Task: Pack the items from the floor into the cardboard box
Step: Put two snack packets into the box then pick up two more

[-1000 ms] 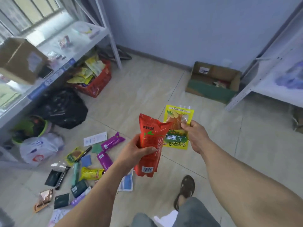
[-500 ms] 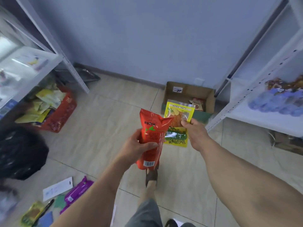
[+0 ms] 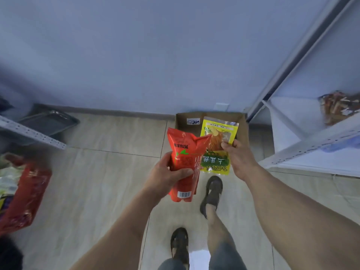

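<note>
My left hand [image 3: 167, 175] grips a red snack bag [image 3: 185, 152] around its middle, barcode end down. My right hand [image 3: 238, 158] pinches a yellow and green snack packet [image 3: 219, 131] by its right edge, held upright beside the red bag. Behind both packets, against the wall, stands the open cardboard box [image 3: 242, 125]; the packets hide most of its inside. Both hands are in front of the box, above the tiled floor.
A white metal shelf unit [image 3: 311, 145] stands at the right, close to the box, with snack packs on it. At the left are a shelf rail [image 3: 33, 133], a dark tray [image 3: 48, 121] and a red basket [image 3: 23, 195] of packets. My sandalled feet [image 3: 212, 191] are on the floor below.
The view has swung right and closer to the box; the loose items on the floor have left the view. Both hands still hold their packets, now directly before the box.
</note>
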